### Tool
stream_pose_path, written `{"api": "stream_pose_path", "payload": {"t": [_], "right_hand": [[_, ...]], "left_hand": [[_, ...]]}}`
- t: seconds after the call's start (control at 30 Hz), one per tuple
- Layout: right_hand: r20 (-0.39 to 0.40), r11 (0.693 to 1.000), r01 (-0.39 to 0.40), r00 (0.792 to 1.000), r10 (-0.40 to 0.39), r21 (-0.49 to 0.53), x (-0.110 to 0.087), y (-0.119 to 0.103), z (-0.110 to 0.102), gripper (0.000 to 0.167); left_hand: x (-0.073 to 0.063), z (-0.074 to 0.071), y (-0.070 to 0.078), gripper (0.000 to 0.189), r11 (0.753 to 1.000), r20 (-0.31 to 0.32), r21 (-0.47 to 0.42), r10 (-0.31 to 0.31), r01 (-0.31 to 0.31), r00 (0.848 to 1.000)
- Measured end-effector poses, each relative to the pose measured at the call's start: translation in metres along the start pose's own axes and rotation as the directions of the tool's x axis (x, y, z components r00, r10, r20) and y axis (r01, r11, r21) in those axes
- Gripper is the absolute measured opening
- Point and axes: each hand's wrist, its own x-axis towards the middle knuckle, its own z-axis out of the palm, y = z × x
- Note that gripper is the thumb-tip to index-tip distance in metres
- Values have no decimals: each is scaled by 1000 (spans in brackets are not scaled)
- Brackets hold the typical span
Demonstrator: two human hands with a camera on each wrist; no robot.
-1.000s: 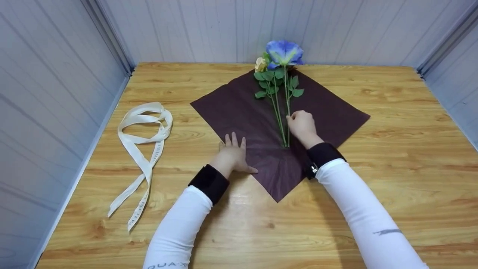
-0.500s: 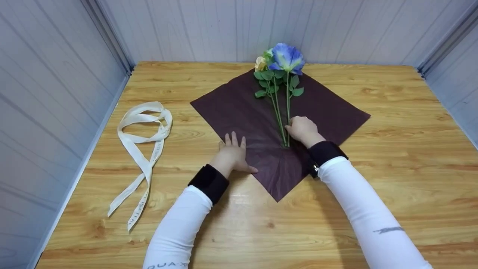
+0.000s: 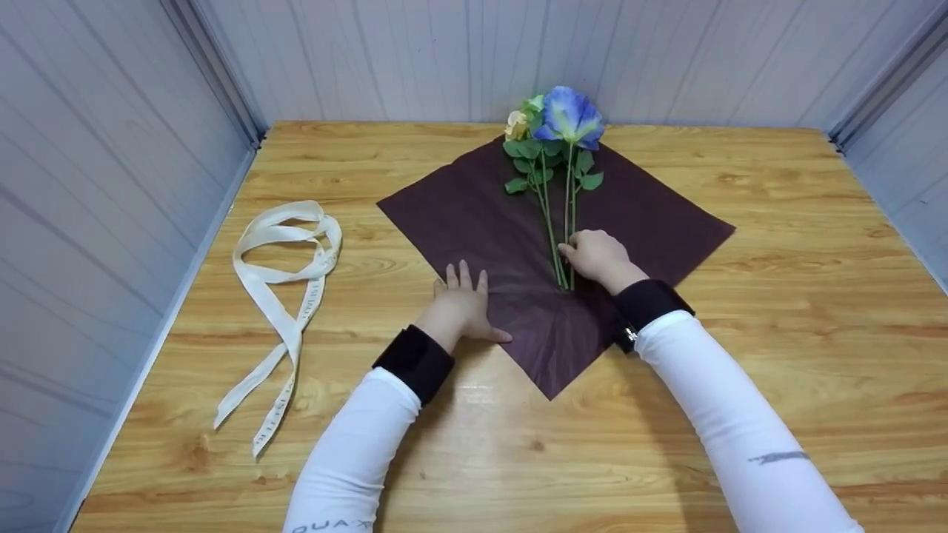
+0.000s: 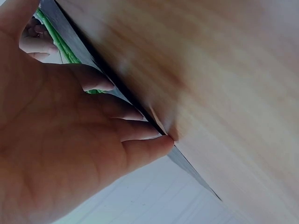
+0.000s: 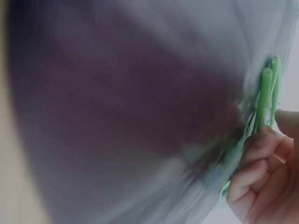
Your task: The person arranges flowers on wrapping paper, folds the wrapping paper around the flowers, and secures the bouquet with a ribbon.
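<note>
A dark brown paper (image 3: 652, 215) lies on the wooden table (image 3: 822, 311), one corner pointing toward the person. The left hand (image 3: 463, 307) rests on the paper's near left edge, fingers straight and spread, grasping nothing. Over the middle of the paper, the right hand (image 3: 598, 255) grips green stems (image 3: 550, 222) between curled fingers and thumb; how many stems it holds cannot be told. The stems run lengthwise over the paper, their cut ends toward its near corner. At the paper's far corner are a blue flower (image 3: 569, 115) and, just left of it, a small cream flower (image 3: 516, 126), with green leaves (image 3: 590, 181) below them. Well apart, left of the paper, lies a loosely looped white ribbon (image 3: 270, 292) with lettering on it.
</note>
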Motion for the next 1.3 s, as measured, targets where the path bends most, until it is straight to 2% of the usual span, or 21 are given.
{"api": "stream_pose_path", "payload": {"t": [0.17, 0.27, 0.33, 0.5, 0.7, 0.8, 0.93, 1.07, 1.13, 1.2, 1.3], "right_hand": [[-63, 995, 93, 994, -90, 45, -7, 15, -4, 33], [-66, 979, 198, 979, -195, 48, -15, 32, -6, 26], [-43, 959, 281, 959, -280, 40, -23, 45, -8, 26], [17, 904, 427, 904, -428, 33, -46, 70, -12, 43], [117, 858, 514, 852, -511, 7, -71, 80, -14, 66], [146, 846, 533, 838, -526, -17, -78, 78, -13, 74], [94, 818, 570, 821, -563, -82, -81, 73, -10, 69], [-14, 774, 613, 783, -622, -161, -80, 73, -4, 54], [-66, 765, 617, 769, -636, -185, -79, 73, -1, 47], [-106, 771, 608, 768, -632, -189, -78, 74, 0, 38], [-128, 799, 576, 791, -599, -174, -78, 75, 1, 29]], "left_hand": [[-1, -1, 1, 115, 1000, -2, -4, 5, -5, 1000], [-1, -1, 2, 114, 1000, -6, -2, 10, -10, 1000], [-2, -1, 2, 113, 1000, -8, 5, 9, -9, 1000], [-4, -1, 1, 113, 1000, -13, 14, 17, -17, 1000], [-6, 0, -4, 118, 999, -22, -12, 44, -44, 999], [-7, 0, -7, 118, 997, -39, -41, 63, -65, 997], [-7, 0, -9, 116, 993, -52, -57, 97, -100, 994], [-7, -1, -10, 114, 990, -51, -71, 120, -124, 991], [-7, -1, -10, 111, 988, -53, -78, 133, -137, 990], [-7, -2, -10, 107, 985, -59, -79, 147, -151, 987], [-6, -2, -13, 101, 981, -71, -72, 174, -179, 982]]}}
